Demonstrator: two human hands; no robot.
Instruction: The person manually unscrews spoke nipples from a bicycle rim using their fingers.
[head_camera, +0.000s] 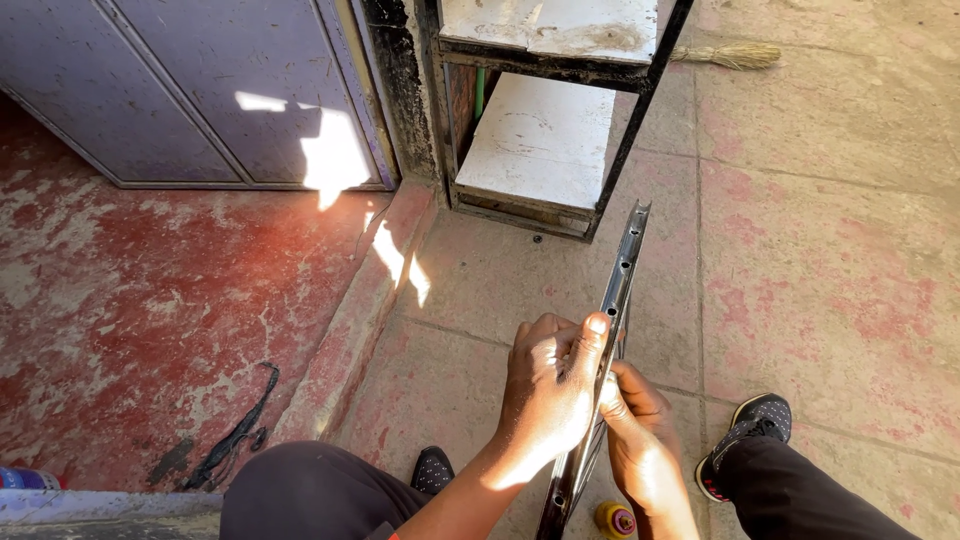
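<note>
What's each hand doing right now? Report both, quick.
Left hand: closed around the metal wheel rim, thumb pressed on its edge.
Right hand: closed on the same rim from the other side, lower down.

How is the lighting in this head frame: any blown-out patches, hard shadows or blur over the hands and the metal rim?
Head view: hard sunlight, sharp focus, no blur; left hand and right hand grip the metal rim, glare on the left wrist; blown-out patches on the grey door and the step; lower left in shade.
</note>
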